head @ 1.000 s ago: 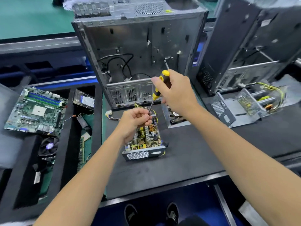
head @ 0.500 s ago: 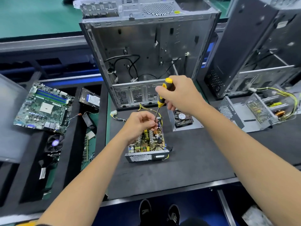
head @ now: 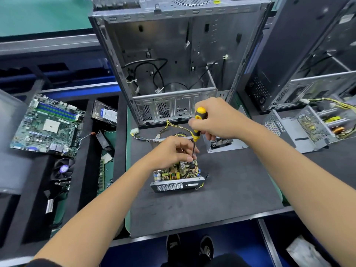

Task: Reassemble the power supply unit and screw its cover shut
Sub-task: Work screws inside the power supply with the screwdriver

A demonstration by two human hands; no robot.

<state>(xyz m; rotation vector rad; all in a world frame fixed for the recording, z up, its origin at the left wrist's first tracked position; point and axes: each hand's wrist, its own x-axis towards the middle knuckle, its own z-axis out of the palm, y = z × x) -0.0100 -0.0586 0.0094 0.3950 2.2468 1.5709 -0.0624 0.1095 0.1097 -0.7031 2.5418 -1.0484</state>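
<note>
The open power supply unit (head: pixel 177 185) sits on the dark mat, its circuit board exposed and its perforated front wall facing me. My right hand (head: pixel 217 120) grips the yellow-and-black screwdriver (head: pixel 197 128) by the handle, shaft pointing down into the unit. My left hand (head: pixel 173 149) rests over the back of the board, its fingertips pinching the shaft near the tip. The screw itself is hidden under the fingers. The unit's cover with a fan (head: pixel 225 145) lies just behind to the right.
An empty grey PC case (head: pixel 173 60) stands behind the unit, a second case (head: pixel 308 54) to its right. Another opened power supply (head: pixel 308 128) lies at the right. A motherboard (head: pixel 48 124), a hard drive (head: pixel 106 113) and a cooler fan (head: pixel 63 168) sit in foam trays at the left.
The view has shifted slightly. My right hand has brought the screwdriver more upright over the board, while my left hand stays at the tip.
</note>
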